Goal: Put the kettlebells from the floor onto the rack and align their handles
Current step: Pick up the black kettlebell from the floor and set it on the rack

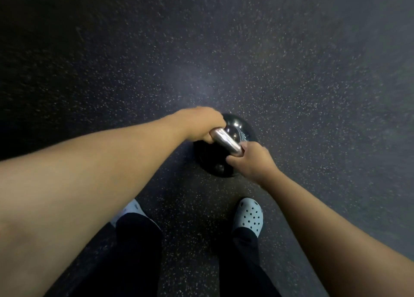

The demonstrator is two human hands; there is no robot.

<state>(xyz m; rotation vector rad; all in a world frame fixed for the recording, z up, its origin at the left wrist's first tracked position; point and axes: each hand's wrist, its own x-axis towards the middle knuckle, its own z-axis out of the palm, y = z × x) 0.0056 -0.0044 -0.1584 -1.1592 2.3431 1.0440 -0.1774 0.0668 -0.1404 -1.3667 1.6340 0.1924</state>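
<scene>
Head view: left hand [202, 123] and right hand [251, 160] clench kettlebell [237, 129] handle [226, 140].

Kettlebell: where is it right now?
Head view, just right of centre: the kettlebell sits low over the speckled floor, ahead of both shoes, left hand and right hand gripping its handle.

The kettlebell [233, 129] is shiny black with a silver handle [226, 141]. The floor [291, 61] is dark with tiny white specks. The shoes [249, 215] are pale grey with little dark holes, under black trousers [139, 240].

Glossy kettlebell [235, 126] (polished metal handle [226, 140]), speckled matt floor [291, 61].
</scene>
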